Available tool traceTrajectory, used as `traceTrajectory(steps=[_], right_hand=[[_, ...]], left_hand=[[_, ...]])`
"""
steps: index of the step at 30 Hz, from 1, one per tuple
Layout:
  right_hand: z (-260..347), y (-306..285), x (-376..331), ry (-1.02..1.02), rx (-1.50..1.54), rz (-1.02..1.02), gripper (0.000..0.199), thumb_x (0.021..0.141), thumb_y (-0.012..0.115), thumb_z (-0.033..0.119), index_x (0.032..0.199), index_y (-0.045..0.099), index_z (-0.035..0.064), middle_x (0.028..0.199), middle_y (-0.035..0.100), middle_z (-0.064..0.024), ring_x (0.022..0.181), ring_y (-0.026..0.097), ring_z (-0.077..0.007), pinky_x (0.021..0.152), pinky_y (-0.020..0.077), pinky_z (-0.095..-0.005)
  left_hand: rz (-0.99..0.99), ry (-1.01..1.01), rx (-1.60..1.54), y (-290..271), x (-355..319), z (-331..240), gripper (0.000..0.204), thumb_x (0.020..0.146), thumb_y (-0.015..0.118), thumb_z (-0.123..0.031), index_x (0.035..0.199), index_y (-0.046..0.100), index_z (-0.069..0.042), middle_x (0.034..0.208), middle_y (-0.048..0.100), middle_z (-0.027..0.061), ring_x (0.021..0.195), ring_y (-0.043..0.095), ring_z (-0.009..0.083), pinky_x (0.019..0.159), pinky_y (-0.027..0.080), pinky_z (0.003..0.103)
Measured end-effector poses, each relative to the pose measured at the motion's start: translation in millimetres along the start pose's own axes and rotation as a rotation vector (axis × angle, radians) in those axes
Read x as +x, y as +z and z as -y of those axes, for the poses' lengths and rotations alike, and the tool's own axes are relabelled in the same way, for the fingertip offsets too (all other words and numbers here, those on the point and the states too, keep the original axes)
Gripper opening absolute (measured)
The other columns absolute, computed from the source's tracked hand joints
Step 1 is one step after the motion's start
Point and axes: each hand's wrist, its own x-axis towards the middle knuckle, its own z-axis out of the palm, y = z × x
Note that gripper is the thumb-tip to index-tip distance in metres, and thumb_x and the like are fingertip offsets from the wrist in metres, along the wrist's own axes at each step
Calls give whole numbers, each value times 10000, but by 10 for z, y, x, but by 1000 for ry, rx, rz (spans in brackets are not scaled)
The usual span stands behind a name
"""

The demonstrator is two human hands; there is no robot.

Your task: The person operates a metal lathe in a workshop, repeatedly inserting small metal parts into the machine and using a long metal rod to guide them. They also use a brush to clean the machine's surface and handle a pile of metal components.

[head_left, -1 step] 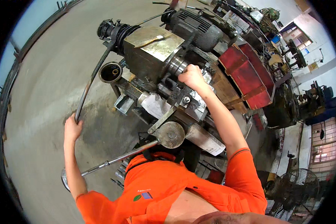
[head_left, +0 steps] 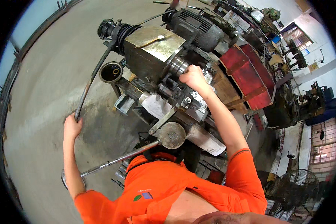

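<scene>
My left hand (head_left: 73,126) is closed round the lower end of a long dark lever (head_left: 89,84) rising to the back of a lathe-like machine. My right hand (head_left: 193,77) is closed with curled fingers in front of the shiny round spindle nose (head_left: 177,65); whatever it grips is hidden behind the fingers. The spindle comes out of a box-shaped metal headstock (head_left: 143,56). On its flat top lies a wooden-handled brush (head_left: 150,42). Below the right hand sit an oily tool slide with a bolt (head_left: 188,100) and a flat link arm (head_left: 162,121).
Close to my body are a round metal disc (head_left: 171,135) and a chrome rod (head_left: 127,155). An open cup-shaped casting (head_left: 111,72) stands left of the headstock. Behind are a dark electric motor (head_left: 196,28) and a red box (head_left: 246,74). A fan (head_left: 296,188) stands at right.
</scene>
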Motion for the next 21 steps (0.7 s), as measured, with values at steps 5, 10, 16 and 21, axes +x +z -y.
traceTrajectory(steps=[5,10,16,21], right_hand=[[8,-47,9,62,-72,132,286,556,596,178,672,601,-84,642,554,-280,634,609,-378,605,488,-401],[82,-91,-5,159,-95,135,305,547,605,183,701,613,-80,682,578,-278,682,620,-377,651,500,-388],[82,-291,-263,-169,-158,-37,293,550,599,193,766,678,11,988,605,-183,916,564,-338,809,460,-382],[-208,-893,-938,-402,-5,-354,283,553,634,141,804,615,12,1024,588,-138,886,538,-322,781,450,-391]], left_hand=[[-225,101,351,-118,593,615,117,703,611,-144,774,594,-52,689,617,146,636,606,332,573,476,416],[-385,274,549,-271,1319,1165,91,706,585,-112,746,529,-53,680,601,136,631,599,319,579,473,422],[-128,-34,316,-252,1495,872,202,733,574,-135,904,622,-38,815,637,170,795,611,358,710,486,435],[-741,424,-619,448,1085,-288,223,853,529,-117,1036,594,-7,846,641,129,778,611,235,735,463,335]])
